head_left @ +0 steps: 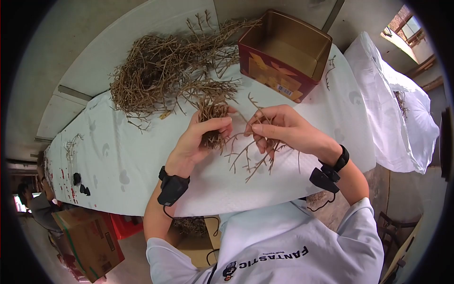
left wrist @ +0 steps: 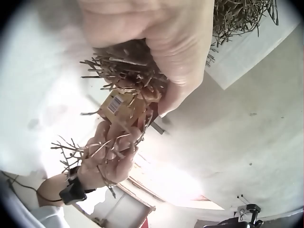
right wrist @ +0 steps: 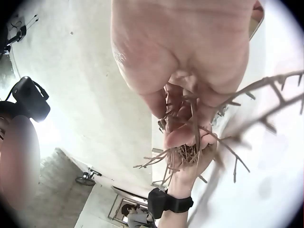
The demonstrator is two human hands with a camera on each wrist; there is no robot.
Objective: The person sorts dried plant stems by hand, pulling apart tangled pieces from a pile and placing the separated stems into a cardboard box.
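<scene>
The left hand (head_left: 193, 136) was curled round a bundle (head_left: 213, 112), its long axis running away from the body, cut-looking ends toward it. Just beside it, the right hand (head_left: 289, 128) pinched a sprig (right wrist: 195, 124) between thumb and fingers; its forked tips fanned toward the body while one end poked out beyond the fingers, which hid part of it. Under both hands lay a white-covered surface (head_left: 137, 165), in a room with pale walls (right wrist: 95, 90). A twig pile (head_left: 151, 71) sprawled beyond the left hand, a tin (head_left: 269, 73) stood beyond the right, and a white bag (head_left: 378, 104) bulged farther right.
</scene>
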